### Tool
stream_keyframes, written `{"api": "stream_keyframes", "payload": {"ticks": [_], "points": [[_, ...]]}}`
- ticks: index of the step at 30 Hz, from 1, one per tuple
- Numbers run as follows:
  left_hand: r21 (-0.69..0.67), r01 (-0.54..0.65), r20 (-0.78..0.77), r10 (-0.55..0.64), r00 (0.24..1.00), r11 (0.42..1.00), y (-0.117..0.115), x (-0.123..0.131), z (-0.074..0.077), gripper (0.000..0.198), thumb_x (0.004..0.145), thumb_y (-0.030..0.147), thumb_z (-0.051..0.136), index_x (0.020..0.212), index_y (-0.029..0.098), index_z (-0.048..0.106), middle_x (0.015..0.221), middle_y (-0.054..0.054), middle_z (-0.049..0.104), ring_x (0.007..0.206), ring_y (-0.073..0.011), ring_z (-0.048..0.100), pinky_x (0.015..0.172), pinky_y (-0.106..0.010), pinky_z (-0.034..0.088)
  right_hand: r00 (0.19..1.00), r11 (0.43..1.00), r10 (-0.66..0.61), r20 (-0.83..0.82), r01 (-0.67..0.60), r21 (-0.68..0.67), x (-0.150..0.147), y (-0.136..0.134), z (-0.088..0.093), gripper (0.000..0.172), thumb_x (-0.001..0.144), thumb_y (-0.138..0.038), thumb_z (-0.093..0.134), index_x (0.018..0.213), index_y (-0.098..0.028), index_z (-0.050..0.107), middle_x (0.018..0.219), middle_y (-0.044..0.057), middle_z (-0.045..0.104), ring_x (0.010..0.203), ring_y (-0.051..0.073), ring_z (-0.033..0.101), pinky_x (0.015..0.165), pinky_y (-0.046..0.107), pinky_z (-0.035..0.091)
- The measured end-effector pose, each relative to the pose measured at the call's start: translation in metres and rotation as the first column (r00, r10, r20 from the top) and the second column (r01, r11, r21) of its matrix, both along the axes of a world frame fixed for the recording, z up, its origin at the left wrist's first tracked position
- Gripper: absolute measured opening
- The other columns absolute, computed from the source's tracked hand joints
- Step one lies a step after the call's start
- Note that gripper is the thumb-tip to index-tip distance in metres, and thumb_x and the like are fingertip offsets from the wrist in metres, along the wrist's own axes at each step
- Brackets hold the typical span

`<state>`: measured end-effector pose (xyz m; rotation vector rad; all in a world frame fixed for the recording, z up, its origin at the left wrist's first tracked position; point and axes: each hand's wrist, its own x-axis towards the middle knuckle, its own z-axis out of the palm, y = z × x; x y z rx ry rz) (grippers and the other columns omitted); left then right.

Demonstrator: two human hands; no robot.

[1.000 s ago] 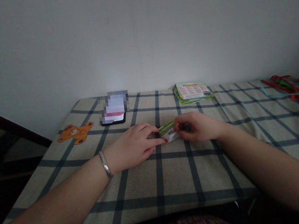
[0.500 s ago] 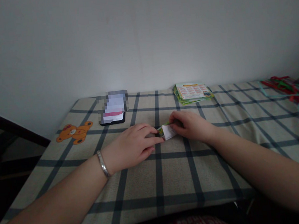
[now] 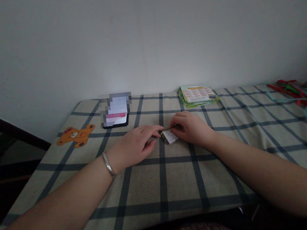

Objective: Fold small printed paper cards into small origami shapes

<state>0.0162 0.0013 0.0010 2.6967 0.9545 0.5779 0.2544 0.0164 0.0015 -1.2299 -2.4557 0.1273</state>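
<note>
A small folded paper, green and white, lies on the checked tablecloth between my two hands. My left hand, with a silver bracelet on its wrist, rests on the cloth with its fingers stretched toward the paper's left edge. From the right, my right hand presses down on the paper, fingers curled over its far side. Most of the paper is hidden under those fingers.
A phone lies at the back left, past an orange bear print on the cloth. A stack of green printed leaflets sits by the wall. Red and green ribbons trail at the far right.
The paper has been folded smaller and pressed flatter onto the cloth. My right hand moved left and over it; my left fingers loosened and straightened.
</note>
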Motion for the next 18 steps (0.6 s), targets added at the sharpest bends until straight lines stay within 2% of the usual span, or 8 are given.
{"api": "stream_keyframes", "payload": {"ticks": [4,10,14,18], "points": [[0.046,-0.043,0.016,0.042,0.999,0.998,0.0016,0.0022,-0.0013,0.036,0.087,0.013,0.048,0.122,0.017,0.052,0.114,-0.007,0.064,0.106,-0.0186,0.059,0.096,-0.036,0.049,1.0,1.0,0.009,-0.015,-0.009,0.008,-0.0013,0.0013,-0.0017,0.008,0.083,-0.02,0.06,0.086,-0.021,0.068,0.091,0.004,0.066,0.088,0.019,0.057,0.077,0.029,0.042],[0.135,0.062,-0.082,-0.051,0.995,0.989,0.0025,0.0035,-0.0044,0.03,0.09,0.015,0.048,0.117,0.019,0.062,0.11,-0.007,0.063,0.102,-0.0203,0.057,0.092,-0.037,0.049,0.998,1.0,0.026,-0.049,-0.025,0.016,-0.0007,0.0027,-0.0038,0.009,0.084,-0.022,0.061,0.086,-0.022,0.069,0.09,0.003,0.067,0.088,0.018,0.058,0.079,0.03,0.044],[0.161,0.061,-0.122,-0.041,0.992,0.985,0.0016,0.004,-0.0039,0.027,0.092,0.018,0.048,0.112,0.019,0.065,0.108,-0.006,0.063,0.102,-0.0206,0.056,0.092,-0.038,0.049,0.997,0.999,0.028,-0.069,-0.027,0.026,-0.0014,0.0028,-0.0038,0.009,0.082,-0.019,0.062,0.087,-0.021,0.069,0.09,0.003,0.067,0.086,0.018,0.058,0.078,0.03,0.045],[0.163,0.045,-0.168,-0.017,0.986,0.986,-0.0014,0.0051,-0.0019,0.027,0.092,0.02,0.049,0.114,0.02,0.064,0.111,-0.006,0.062,0.105,-0.0216,0.056,0.093,-0.04,0.049,0.998,0.998,0.056,-0.032,-0.055,0.035,0.0005,0.0025,-0.0023,0.014,0.086,-0.023,0.058,0.091,-0.019,0.071,0.091,0.006,0.067,0.088,0.02,0.059,0.08,0.033,0.046]]}}
